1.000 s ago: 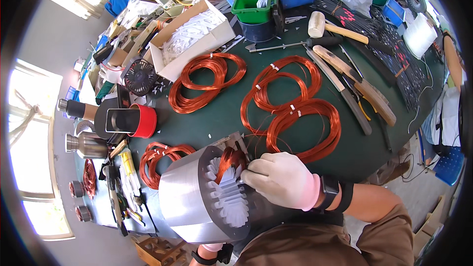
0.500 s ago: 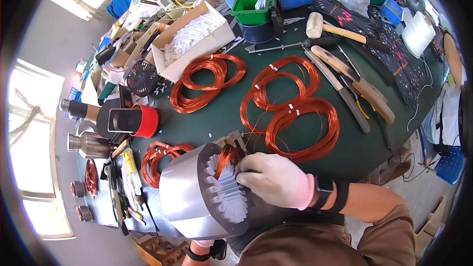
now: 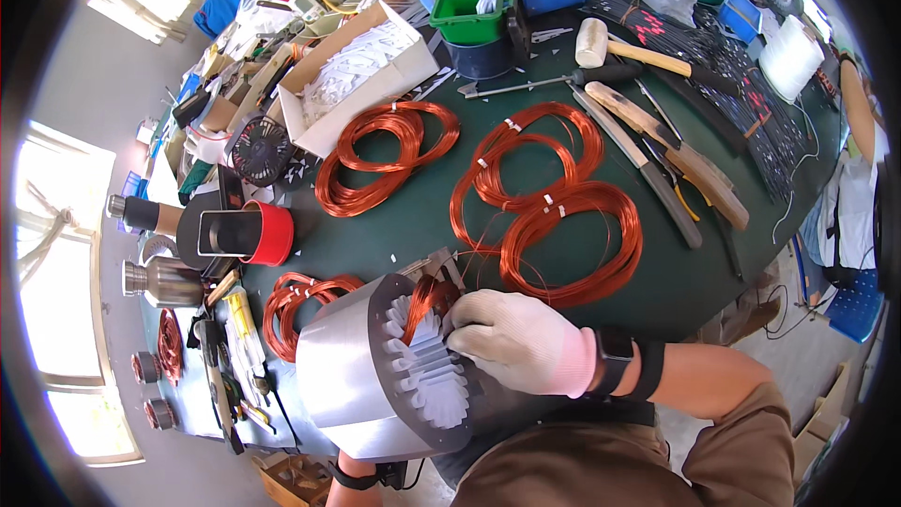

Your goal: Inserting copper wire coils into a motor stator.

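Observation:
A stator core (image 3: pixel 343 366), a silver metal cylinder, lies tilted on its side at the near edge of the table. White insulating slot liners (image 3: pixel 427 371) stick out around its opening. A bundle of copper wire (image 3: pixel 424 305) bends out of the upper part of that opening. My right hand (image 3: pixel 507 338), in a white glove with a pink cuff, is closed at the opening's right side beside the copper bundle; its fingertips and anything between them are hidden. My left hand is hidden behind the underside of the core, with only the banded wrist (image 3: pixel 358 474) showing.
Coils of copper wire (image 3: pixel 572 244) lie across the green table (image 3: pixel 413 235). Farther right are a mallet (image 3: pixel 593 43), wooden-handled tools (image 3: pixel 704 178) and black sleeving (image 3: pixel 741 103). Left are a red round container (image 3: pixel 274 233), a small fan (image 3: pixel 260 150) and a box of white strips (image 3: pixel 413 61).
The whole view has shifted slightly left. My left wrist has moved left and its pink glove cuff has gone out of sight behind the core. My right hand stays almost in place.

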Action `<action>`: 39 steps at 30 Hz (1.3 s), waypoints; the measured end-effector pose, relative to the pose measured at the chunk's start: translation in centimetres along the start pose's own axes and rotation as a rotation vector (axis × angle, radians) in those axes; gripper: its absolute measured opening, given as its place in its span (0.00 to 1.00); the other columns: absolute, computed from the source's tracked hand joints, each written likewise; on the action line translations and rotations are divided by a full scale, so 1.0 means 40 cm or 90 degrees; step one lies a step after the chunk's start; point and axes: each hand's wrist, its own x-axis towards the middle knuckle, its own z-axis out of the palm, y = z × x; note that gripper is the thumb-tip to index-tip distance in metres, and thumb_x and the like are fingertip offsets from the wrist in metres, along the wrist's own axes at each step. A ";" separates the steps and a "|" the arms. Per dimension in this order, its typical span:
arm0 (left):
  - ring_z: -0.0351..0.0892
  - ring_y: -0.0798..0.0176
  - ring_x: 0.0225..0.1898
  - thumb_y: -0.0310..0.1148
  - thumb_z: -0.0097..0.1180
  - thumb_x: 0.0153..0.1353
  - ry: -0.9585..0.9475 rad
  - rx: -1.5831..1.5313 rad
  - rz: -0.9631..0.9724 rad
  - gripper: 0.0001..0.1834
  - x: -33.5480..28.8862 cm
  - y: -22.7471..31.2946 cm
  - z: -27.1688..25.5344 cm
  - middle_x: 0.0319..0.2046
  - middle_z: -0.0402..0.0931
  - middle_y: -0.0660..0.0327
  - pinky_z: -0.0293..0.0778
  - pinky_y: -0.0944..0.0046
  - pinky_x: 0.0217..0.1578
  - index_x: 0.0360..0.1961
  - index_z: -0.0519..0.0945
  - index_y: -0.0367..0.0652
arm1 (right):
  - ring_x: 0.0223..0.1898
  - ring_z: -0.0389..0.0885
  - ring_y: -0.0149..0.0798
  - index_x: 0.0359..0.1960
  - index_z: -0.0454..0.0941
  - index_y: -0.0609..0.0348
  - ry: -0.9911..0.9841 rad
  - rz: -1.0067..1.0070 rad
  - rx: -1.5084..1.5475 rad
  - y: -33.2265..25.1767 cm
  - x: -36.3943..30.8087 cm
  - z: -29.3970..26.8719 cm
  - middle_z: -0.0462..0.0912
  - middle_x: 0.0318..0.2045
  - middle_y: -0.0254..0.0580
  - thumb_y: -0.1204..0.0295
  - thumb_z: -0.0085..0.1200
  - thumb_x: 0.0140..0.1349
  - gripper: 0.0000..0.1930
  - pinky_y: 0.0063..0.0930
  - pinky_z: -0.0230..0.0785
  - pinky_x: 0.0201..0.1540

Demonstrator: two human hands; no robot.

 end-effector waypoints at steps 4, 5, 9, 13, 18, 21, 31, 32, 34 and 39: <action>0.77 0.53 0.62 0.40 0.40 0.79 -0.010 0.003 -0.007 0.26 -0.007 0.006 -0.023 0.62 0.74 0.50 0.74 0.51 0.64 0.69 0.67 0.34 | 0.38 0.81 0.51 0.34 0.79 0.63 -0.031 0.076 -0.030 -0.016 -0.013 -0.053 0.79 0.39 0.48 0.77 0.58 0.53 0.07 0.41 0.78 0.40; 0.77 0.53 0.62 0.40 0.39 0.79 -0.012 0.003 -0.009 0.26 -0.008 0.004 -0.026 0.63 0.74 0.50 0.74 0.51 0.64 0.70 0.67 0.34 | 0.39 0.81 0.51 0.35 0.80 0.63 -0.013 0.030 -0.033 -0.004 -0.009 -0.036 0.79 0.40 0.49 0.77 0.57 0.54 0.07 0.41 0.78 0.41; 0.76 0.53 0.62 0.40 0.39 0.79 -0.024 0.010 -0.018 0.26 -0.001 0.010 -0.036 0.63 0.74 0.50 0.74 0.51 0.64 0.70 0.67 0.34 | 0.38 0.81 0.51 0.35 0.79 0.63 -0.030 0.037 -0.022 -0.013 0.004 -0.020 0.78 0.38 0.48 0.77 0.57 0.54 0.07 0.40 0.78 0.39; 0.76 0.53 0.63 0.40 0.38 0.79 -0.030 0.013 -0.023 0.26 -0.017 0.005 -0.045 0.63 0.74 0.50 0.74 0.50 0.64 0.70 0.66 0.35 | 0.38 0.81 0.50 0.36 0.79 0.63 -0.042 0.052 -0.022 -0.018 0.001 -0.023 0.76 0.37 0.47 0.78 0.59 0.52 0.09 0.39 0.78 0.38; 0.76 0.52 0.63 0.40 0.37 0.79 -0.039 0.020 -0.027 0.27 -0.014 0.024 -0.047 0.64 0.73 0.49 0.74 0.50 0.65 0.71 0.66 0.35 | 0.36 0.82 0.50 0.35 0.79 0.63 0.016 0.055 -0.013 -0.019 -0.006 -0.025 0.78 0.39 0.46 0.79 0.60 0.54 0.07 0.39 0.78 0.37; 0.76 0.52 0.63 0.40 0.37 0.79 -0.047 0.020 -0.028 0.27 0.057 0.025 -0.027 0.64 0.73 0.49 0.74 0.50 0.65 0.71 0.66 0.35 | 0.36 0.82 0.50 0.37 0.79 0.62 0.012 0.062 -0.003 -0.024 -0.001 -0.004 0.78 0.41 0.46 0.79 0.60 0.56 0.07 0.38 0.79 0.37; 0.75 0.51 0.64 0.41 0.35 0.80 -0.080 0.028 -0.037 0.27 -0.005 0.039 -0.108 0.65 0.72 0.49 0.73 0.49 0.66 0.72 0.65 0.35 | 0.28 0.75 0.34 0.31 0.81 0.52 -0.104 -0.112 -0.366 -0.035 0.016 -0.043 0.77 0.33 0.33 0.70 0.62 0.45 0.10 0.29 0.70 0.30; 0.75 0.51 0.64 0.41 0.35 0.80 -0.082 0.028 -0.033 0.27 -0.001 0.036 -0.096 0.65 0.72 0.49 0.73 0.49 0.66 0.72 0.65 0.35 | 0.27 0.74 0.31 0.30 0.81 0.51 -0.107 -0.151 -0.387 -0.036 0.021 -0.039 0.76 0.31 0.31 0.69 0.62 0.44 0.09 0.27 0.68 0.29; 0.75 0.51 0.64 0.41 0.35 0.80 -0.094 0.027 -0.023 0.27 0.200 0.039 0.062 0.65 0.72 0.49 0.73 0.49 0.66 0.72 0.65 0.35 | 0.27 0.74 0.32 0.28 0.80 0.51 -0.104 -0.135 -0.372 -0.027 0.011 -0.009 0.76 0.31 0.30 0.67 0.62 0.46 0.08 0.28 0.69 0.30; 0.75 0.50 0.64 0.40 0.35 0.80 -0.028 0.087 0.014 0.26 0.143 0.050 0.004 0.64 0.74 0.50 0.73 0.49 0.66 0.71 0.67 0.37 | 0.30 0.78 0.37 0.28 0.79 0.51 -0.109 -0.100 -0.376 -0.044 0.022 -0.034 0.75 0.29 0.32 0.68 0.63 0.53 0.06 0.34 0.74 0.34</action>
